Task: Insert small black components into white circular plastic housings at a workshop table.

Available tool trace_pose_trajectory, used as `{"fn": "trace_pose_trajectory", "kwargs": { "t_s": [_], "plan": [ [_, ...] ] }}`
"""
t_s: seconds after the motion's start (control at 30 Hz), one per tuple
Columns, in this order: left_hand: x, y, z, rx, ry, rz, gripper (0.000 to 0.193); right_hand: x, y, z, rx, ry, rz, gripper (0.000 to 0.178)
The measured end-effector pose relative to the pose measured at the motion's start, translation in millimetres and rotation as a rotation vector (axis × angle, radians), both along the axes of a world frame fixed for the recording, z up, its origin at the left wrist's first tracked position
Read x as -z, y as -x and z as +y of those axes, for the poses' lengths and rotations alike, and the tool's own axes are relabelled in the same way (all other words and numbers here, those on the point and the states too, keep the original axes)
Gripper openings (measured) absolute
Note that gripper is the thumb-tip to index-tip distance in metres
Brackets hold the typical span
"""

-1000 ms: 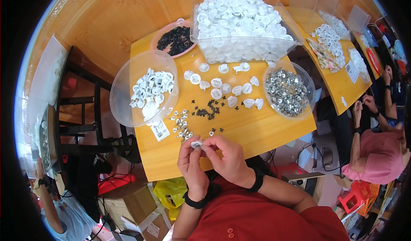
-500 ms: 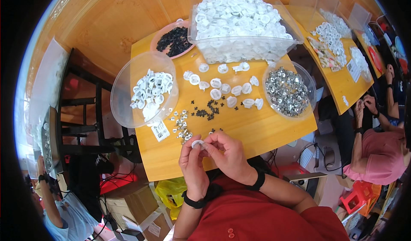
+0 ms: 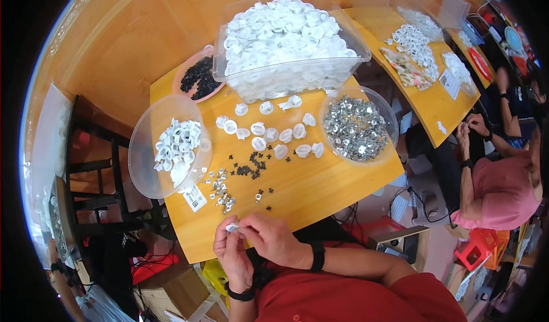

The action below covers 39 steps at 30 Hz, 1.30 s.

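At the table's near edge, my left hand [image 3: 233, 260] pinches a small round white plastic part [image 3: 231, 228]. My right hand [image 3: 275, 243] has its fingers closed together against the same part from the right. Fingers cover much of it, so whether a smaller piece is also held cannot be seen. Just beyond my hands lie small silver metal pieces [image 3: 221, 188] and tiny black cross-shaped pieces [image 3: 250, 168]. Several round white plastic parts [image 3: 271, 134] are spread out farther back on the table.
A large clear bin [image 3: 286, 81] heaped with white parts stands at the back. Clear bowls of white parts [image 3: 143, 168] and metal pieces [image 3: 391, 129] flank the loose parts. A pink bowl [image 3: 178, 77] holds black pieces. Another person [image 3: 503, 190] sits at right.
The view has turned, so the table appears shifted left and lower. My hands stay together on the white part; the right hand now lies flatter beside it.
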State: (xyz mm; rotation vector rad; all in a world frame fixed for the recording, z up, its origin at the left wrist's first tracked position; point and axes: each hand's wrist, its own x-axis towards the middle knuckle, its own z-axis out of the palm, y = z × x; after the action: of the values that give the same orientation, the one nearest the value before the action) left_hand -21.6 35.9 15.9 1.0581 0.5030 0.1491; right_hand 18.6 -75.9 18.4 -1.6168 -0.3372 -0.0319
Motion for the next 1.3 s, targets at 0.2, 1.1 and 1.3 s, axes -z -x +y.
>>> {"fn": "trace_pose_trajectory", "kwargs": {
  "t_s": [0.2,1.1,1.3],
  "plan": [
    [3.9,0.6,5.6,-0.019,-0.027,-0.066,0.021,0.7,0.9,6.0,0.006,0.074,-0.258,0.009],
    [5.8,-5.5,9.9,0.21,0.164,-0.013,0.031,0.7,-24.4,-29.5,-0.282,-0.222,0.498,0.01],
    [4.6,-8.1,6.3,0.164,0.197,-0.038,0.031,5.4,-49.7,-56.5,0.055,0.474,-0.114,0.006]
  ]
}}
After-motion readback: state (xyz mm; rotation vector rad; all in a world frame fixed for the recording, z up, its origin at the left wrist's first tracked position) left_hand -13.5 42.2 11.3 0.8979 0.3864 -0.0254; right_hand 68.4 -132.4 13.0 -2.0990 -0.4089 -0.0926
